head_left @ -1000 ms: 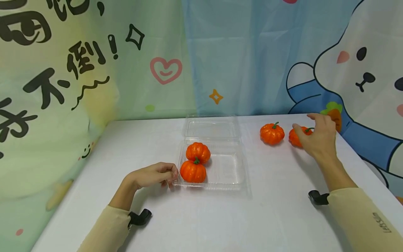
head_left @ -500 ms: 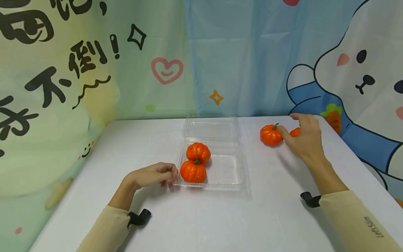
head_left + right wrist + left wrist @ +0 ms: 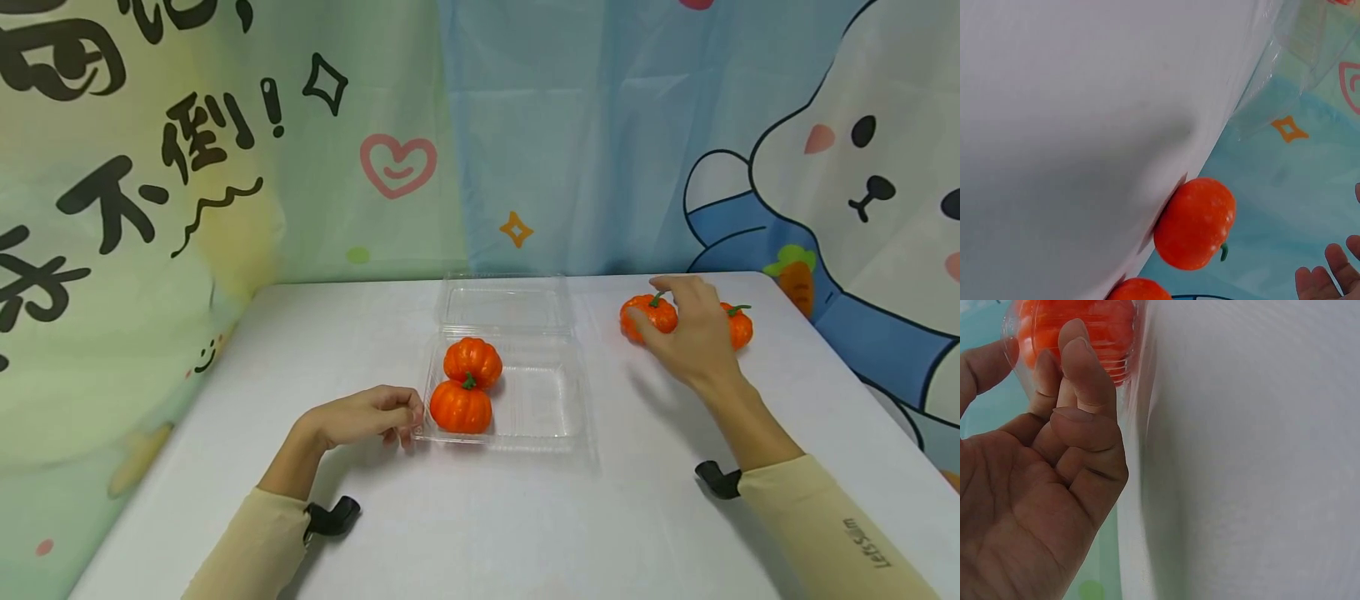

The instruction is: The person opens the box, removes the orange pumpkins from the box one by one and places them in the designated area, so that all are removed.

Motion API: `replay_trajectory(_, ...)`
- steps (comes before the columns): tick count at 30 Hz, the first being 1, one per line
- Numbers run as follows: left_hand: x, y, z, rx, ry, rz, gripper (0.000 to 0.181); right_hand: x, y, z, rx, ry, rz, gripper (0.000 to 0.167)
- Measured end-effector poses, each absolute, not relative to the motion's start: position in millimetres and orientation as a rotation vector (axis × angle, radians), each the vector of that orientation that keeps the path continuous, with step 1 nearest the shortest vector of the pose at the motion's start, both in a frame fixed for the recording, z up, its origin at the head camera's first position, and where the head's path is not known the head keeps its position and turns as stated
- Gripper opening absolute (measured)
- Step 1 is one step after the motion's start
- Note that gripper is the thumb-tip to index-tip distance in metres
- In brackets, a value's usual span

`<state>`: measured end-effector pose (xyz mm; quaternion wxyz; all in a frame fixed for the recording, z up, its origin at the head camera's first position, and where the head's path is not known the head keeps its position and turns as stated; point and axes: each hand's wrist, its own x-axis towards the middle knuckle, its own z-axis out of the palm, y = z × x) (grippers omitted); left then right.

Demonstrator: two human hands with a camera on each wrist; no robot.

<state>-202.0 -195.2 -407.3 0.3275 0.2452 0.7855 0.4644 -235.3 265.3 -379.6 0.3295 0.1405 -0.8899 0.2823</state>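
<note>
In the head view, my left hand [image 3: 375, 414] is at the near left corner of a clear plastic clamshell box [image 3: 540, 400], its curled fingers holding the edge. Two small orange pumpkins sit in the box's left half: a rear pumpkin [image 3: 472, 361] and a front pumpkin [image 3: 460, 408]. My right hand [image 3: 693, 333] is over the table's right side, thumb and fingers spread around a third pumpkin [image 3: 647, 315] with a green stem. In the right wrist view, the fingers [image 3: 1337, 265] stand apart from that pumpkin [image 3: 1194, 224]. Behind the hand another pumpkin [image 3: 738, 325] is partly hidden.
The box's lid [image 3: 504, 305] lies folded back toward the rear edge of the white table [image 3: 525, 525]. Beyond that hangs a printed curtain [image 3: 585, 167] with a cartoon bear and lettering. Black wrist mounts [image 3: 333, 517] stick out from both sleeves.
My right hand has moved left, from over the far right pumpkin to the pumpkin beside it, uncovering part of the far one. My left hand and the box have stayed in place.
</note>
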Motion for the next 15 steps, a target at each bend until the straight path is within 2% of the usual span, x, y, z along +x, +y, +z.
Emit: replay_trajectory(15,-202,-196,-407,0.648,2.061,1.216,0.015,-234,236,-383,0.495,-2.339,0.792,0.046)
